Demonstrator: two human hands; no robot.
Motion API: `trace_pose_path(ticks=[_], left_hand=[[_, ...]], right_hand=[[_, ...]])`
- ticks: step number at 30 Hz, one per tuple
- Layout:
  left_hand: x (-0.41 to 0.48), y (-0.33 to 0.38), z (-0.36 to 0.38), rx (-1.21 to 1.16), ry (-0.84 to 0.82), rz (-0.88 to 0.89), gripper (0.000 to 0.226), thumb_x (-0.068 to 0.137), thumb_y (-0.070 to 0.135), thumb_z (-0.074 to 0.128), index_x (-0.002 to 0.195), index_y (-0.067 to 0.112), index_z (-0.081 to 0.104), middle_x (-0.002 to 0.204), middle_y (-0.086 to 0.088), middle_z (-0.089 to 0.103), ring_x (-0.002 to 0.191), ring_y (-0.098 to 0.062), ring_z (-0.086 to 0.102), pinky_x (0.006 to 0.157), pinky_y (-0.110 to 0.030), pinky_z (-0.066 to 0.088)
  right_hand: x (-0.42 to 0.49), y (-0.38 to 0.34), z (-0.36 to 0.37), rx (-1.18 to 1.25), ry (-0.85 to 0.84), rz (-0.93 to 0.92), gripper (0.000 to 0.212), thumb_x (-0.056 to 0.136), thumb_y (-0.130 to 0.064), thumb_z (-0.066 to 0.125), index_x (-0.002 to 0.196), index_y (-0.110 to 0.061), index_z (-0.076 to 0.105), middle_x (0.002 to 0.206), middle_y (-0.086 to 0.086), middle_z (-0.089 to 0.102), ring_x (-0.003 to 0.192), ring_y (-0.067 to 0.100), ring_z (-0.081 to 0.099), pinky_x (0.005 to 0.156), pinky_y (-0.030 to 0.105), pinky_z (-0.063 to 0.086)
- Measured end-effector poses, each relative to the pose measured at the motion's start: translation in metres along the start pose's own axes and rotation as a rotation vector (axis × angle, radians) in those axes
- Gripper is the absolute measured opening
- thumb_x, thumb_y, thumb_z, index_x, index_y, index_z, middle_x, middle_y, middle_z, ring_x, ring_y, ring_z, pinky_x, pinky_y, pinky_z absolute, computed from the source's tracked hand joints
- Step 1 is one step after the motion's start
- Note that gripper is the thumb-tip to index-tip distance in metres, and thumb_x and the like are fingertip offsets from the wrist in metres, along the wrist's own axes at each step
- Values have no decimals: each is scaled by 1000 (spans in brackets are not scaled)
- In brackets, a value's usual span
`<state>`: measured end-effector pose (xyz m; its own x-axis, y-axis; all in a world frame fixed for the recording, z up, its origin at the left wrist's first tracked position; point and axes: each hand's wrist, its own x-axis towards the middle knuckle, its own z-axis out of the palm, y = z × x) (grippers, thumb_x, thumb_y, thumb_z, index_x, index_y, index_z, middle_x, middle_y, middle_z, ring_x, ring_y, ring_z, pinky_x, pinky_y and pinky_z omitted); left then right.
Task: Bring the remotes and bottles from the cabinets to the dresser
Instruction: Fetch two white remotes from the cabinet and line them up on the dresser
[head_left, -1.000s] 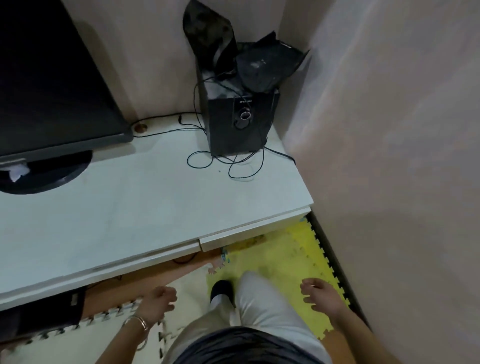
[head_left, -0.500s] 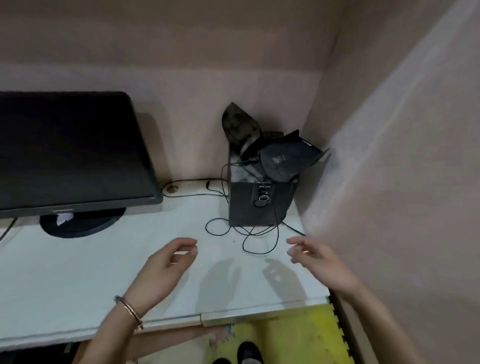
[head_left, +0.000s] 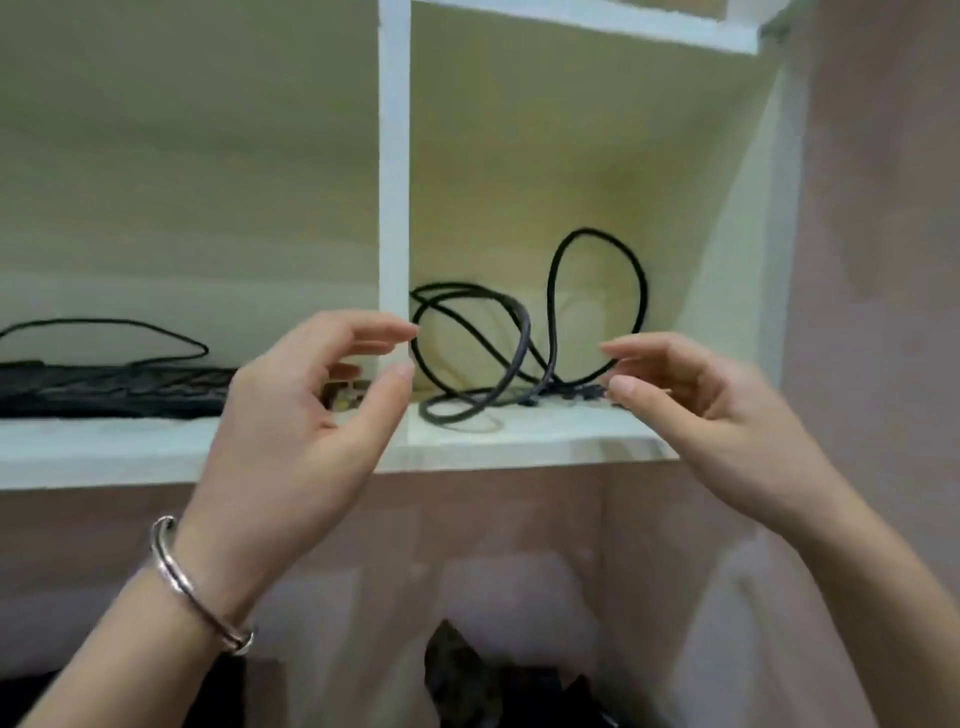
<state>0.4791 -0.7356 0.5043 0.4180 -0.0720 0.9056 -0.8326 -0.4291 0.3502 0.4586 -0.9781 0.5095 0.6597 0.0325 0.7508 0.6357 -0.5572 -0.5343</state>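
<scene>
left hand (head_left: 296, 415) and right hand (head_left: 727, 410) loosely curled, empty; cable (head_left: 524, 332) (blurred end) runs behind right hand.

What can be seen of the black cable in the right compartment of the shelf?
The black cable is thin, round and looks rubber-coated. It lies loosely coiled on the white shelf board, right of the white divider. One tall loop stands upright near the back wall; lower loops overlap beside it. The right hand hovers in front of its right end; contact cannot be told.
</scene>
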Motion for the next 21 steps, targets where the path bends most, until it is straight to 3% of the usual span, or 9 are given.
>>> trace_pose_path(ticks=[4, 7, 9, 12, 15, 18, 21], left_hand=[[72, 37, -2, 50, 167, 296, 16, 81, 26, 53, 90, 39, 56, 90, 27, 59, 85, 10, 58, 79, -8, 47], [122, 63, 2, 74, 205, 370, 15, 81, 24, 52, 93, 30, 57, 87, 27, 55, 84, 12, 54, 79, -1, 41], [155, 76, 5, 111, 203, 381, 20, 79, 26, 50, 95, 24, 62, 87, 17, 59, 87, 2, 55, 77, 2, 38], [202, 87, 10, 155, 194, 381, 30, 76, 27, 47, 96, 15, 66, 92, 10, 59, 92, -5, 54, 72, 2, 36], [239, 96, 18, 200, 146, 326, 24, 81, 24, 51, 98, 13, 65, 90, 6, 58, 90, -10, 55, 63, -14, 36], [265, 102, 29, 379, 44, 264, 23, 85, 21, 51, 102, 14, 64, 100, -1, 64, 100, -17, 58, 71, -18, 35], [284, 99, 39, 582, -90, 164, 26, 85, 23, 49, 103, 13, 65, 112, -7, 67, 105, -25, 59, 75, -24, 41]], right_hand=[[48, -47, -25, -69, 159, -251, 12, 80, -29, 60, 90, -34, 65, 86, -4, 69, 79, 6, 63, 72, 14, 50], [87, -74, -42, -64, 237, -373, 14, 82, -25, 60, 89, -37, 63, 83, -11, 67, 81, 4, 63, 76, 14, 50], [115, -90, -54, 12, 303, -401, 15, 84, -21, 60, 85, -36, 62, 83, -12, 65, 81, 6, 61, 80, 21, 50], [154, -108, -71, 70, 330, -344, 17, 86, -16, 58, 80, -32, 61, 82, -9, 62, 83, 9, 57, 82, 28, 49], [191, -121, -83, 10, 361, -280, 15, 86, -14, 54, 82, -26, 60, 76, -8, 57, 78, 12, 55, 72, 23, 46], [223, -126, -88, -153, 365, -183, 15, 85, -17, 52, 94, -21, 63, 74, -10, 55, 74, 11, 54, 60, 19, 43], [244, -126, -89, -333, 291, -76, 22, 85, -22, 53, 101, -14, 66, 91, 0, 64, 98, 20, 60, 84, 30, 49]])
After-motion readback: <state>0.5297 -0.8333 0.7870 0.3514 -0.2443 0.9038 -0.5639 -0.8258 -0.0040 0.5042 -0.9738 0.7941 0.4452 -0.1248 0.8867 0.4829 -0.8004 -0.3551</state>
